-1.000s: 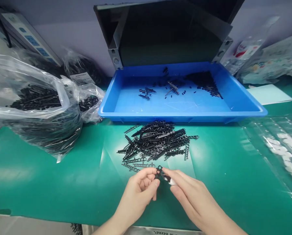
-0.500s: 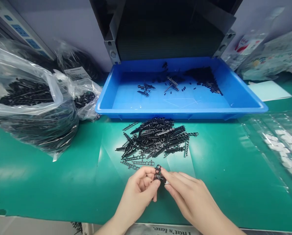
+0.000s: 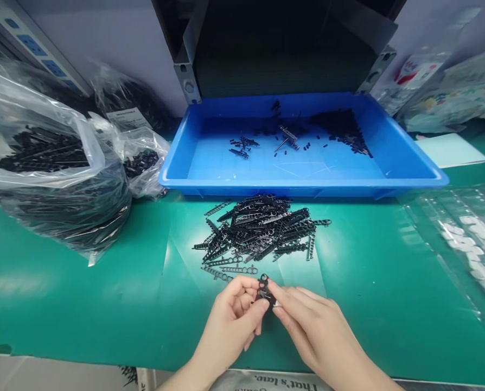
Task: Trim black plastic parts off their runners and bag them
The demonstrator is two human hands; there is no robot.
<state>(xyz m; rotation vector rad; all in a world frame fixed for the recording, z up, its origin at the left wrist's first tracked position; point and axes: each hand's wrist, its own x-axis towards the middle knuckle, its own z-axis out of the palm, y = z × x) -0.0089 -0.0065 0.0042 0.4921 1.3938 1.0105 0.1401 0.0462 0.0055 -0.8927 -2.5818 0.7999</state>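
Pinching: our left hand has thumb and index finger drawn narrow on a black part, the other fingers curled under.
Right hand: our right hand comes in flat from the other side, index fingertip against the black part, thumb below with a slim gap. A small white piece shows at these fingertips; we cannot tell whether they grip it.
Black part: it is above the desk, near the middle of its front edge, one ring standing up past our fingertips; its lower end is hidden.
Pile: loose black strips lie between our hands and the front rim of the blue tray.
Slip risk: with so little of the black part pinched, we judge that a hard push from the right index finger could twist it out.
Fit risk: our fingers cover the joint, so a crooked push could go unseen and bend a thin ring.
Mix-up risk: dropped ahead of our hands, it could get lost among the similar strips.
Desk sides: a clear bag of black pieces stands toward the left edge, and a clear plastic tray with white pieces lies toward the right.
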